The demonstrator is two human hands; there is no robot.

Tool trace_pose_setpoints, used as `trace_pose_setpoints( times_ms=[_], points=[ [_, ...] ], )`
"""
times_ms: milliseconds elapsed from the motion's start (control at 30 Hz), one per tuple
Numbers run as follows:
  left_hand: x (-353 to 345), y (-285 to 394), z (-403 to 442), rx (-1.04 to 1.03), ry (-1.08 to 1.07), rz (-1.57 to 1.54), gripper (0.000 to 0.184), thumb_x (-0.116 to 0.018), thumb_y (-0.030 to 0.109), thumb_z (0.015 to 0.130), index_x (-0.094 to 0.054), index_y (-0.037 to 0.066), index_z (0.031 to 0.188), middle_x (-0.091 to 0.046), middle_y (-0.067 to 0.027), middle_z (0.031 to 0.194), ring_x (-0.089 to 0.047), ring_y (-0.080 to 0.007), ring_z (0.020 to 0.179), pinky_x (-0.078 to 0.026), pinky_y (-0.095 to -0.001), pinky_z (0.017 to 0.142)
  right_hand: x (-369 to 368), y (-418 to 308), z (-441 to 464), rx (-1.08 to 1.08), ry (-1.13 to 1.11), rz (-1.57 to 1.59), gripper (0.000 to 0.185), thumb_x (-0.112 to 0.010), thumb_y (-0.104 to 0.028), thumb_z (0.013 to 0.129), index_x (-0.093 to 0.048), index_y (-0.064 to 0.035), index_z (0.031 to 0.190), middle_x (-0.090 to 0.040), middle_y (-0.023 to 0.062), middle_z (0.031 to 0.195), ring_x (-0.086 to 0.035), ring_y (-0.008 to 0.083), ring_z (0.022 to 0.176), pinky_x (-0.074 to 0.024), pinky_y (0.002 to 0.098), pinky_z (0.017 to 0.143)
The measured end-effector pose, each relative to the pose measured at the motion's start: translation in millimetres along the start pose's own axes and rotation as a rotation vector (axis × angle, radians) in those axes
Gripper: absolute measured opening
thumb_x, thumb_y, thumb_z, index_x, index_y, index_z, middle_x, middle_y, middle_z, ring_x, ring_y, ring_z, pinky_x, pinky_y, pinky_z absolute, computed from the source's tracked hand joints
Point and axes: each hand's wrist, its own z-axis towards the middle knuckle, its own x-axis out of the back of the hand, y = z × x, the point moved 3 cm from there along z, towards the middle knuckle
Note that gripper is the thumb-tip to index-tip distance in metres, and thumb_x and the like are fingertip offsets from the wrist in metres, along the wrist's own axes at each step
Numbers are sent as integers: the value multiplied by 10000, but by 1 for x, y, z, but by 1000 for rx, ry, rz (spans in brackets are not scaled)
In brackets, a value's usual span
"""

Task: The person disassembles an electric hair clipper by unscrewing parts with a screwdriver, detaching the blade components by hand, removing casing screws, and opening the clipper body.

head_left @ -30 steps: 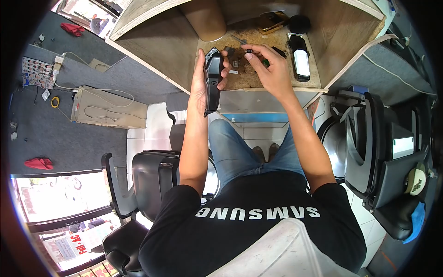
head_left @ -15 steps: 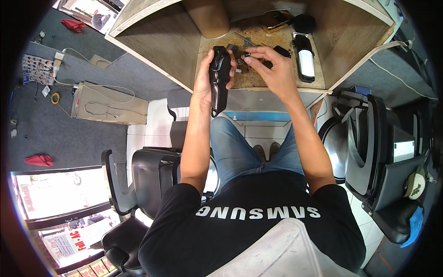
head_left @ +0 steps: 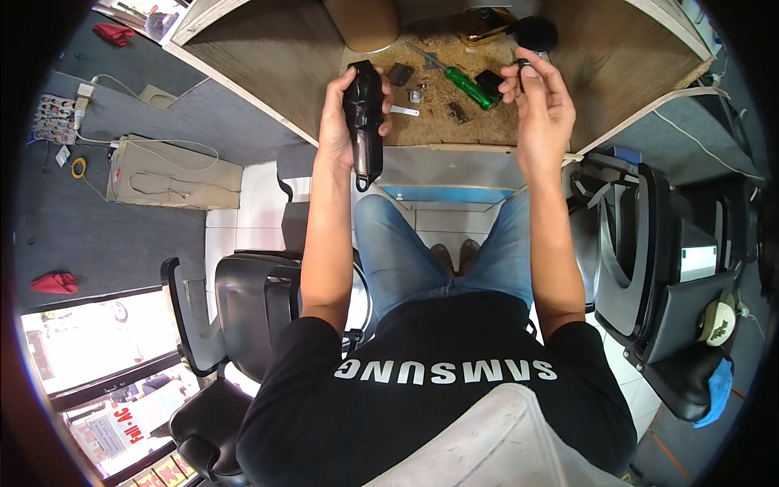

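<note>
My left hand (head_left: 338, 114) is wrapped round a black hair clipper (head_left: 363, 122), held upright above the front left of a wooden shelf. On the right side of the shelf, my right hand (head_left: 542, 101) pinches a small dark piece (head_left: 523, 63) between thumb and fingers; its details are too small to tell. Between the hands lies a screwdriver with a green handle (head_left: 471, 88). Around it are a small metal part (head_left: 416, 95), a white strip (head_left: 404, 111), a dark square piece (head_left: 399, 75) and a small dark part (head_left: 458, 113).
The wooden shelf's side walls (head_left: 251, 69) rise left and right of the hands. At its back stand a brown cylinder (head_left: 363, 23) and a round black object (head_left: 536, 33). Black chairs (head_left: 251, 312) flank my legs. A cardboard box (head_left: 174, 173) lies on the left.
My right hand has moved right, away from the clipper, with a small dark piece in its fingers. The green screwdriver now shows fully. My left hand and the clipper have shifted slightly left.
</note>
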Motion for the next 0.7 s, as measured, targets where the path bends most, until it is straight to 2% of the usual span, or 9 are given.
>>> trace_pose_setpoints(
  times_ms=[67,100,200,233,333,367,467,700],
  points=[
    [1,-2,2,4,22,18,446,-544,445,1019,-598,39,1194,-654,-92,928,-626,-170,757,-513,-322,492,6,-2,1,-121,-40,78,251,-455,-76,1076,-630,29,1222,-701,124,1069,-593,113,811,-497,269,742],
    [-1,-1,3,5,27,27,449,-549,445,1018,-600,35,1195,-654,-92,927,-627,-170,756,-514,-323,493,6,0,1,-182,-94,69,278,-403,-61,1028,-644,13,1146,-674,88,1028,-540,125,776,-469,285,727],
    [0,-2,4,16,32,45,458,-559,445,1015,-602,29,1203,-658,-92,926,-632,-170,754,-516,-326,494,2,10,-2,-50,-362,-418,264,-430,-71,984,-664,-20,1095,-633,58,943,-513,135,748,-452,295,715],
    [1,-2,4,21,35,48,461,-562,445,1014,-603,28,1207,-659,-92,925,-635,-170,753,-516,-326,495,-3,7,-3,39,-396,-631,199,-508,-60,948,-672,-44,1061,-624,91,929,-579,209,753,-483,361,720],
    [3,-2,2,16,39,47,456,-557,438,1016,-603,27,1209,-662,-93,922,-640,-171,745,-516,-328,493,-20,-10,-10,110,-598,-936,130,-582,-51,931,-668,-42,1028,-623,143,946,-648,300,811,-507,430,740],
    [3,-1,2,21,38,47,456,-555,436,1017,-602,26,1211,-662,-94,923,-642,-171,744,-518,-329,493,-21,-8,-11,103,-652,-1006,86,-657,-58,914,-667,-35,996,-631,156,970,-668,377,876,-528,478,772],
    [2,0,1,32,36,44,458,-548,433,1019,-601,21,1214,-663,-98,925,-649,-171,744,-523,-332,493,-20,0,-13,233,-625,-1172,90,-683,-99,922,-679,-43,992,-636,142,967,-679,375,869,-544,473,766],
    [3,-2,4,30,28,52,465,-543,434,1021,-601,14,1213,-667,-104,938,-661,-172,752,-530,-336,498,-21,3,3,274,-444,-1179,125,-720,-127,911,-714,-43,1003,-678,170,946,-701,382,884,-558,488,779]
  ],
)
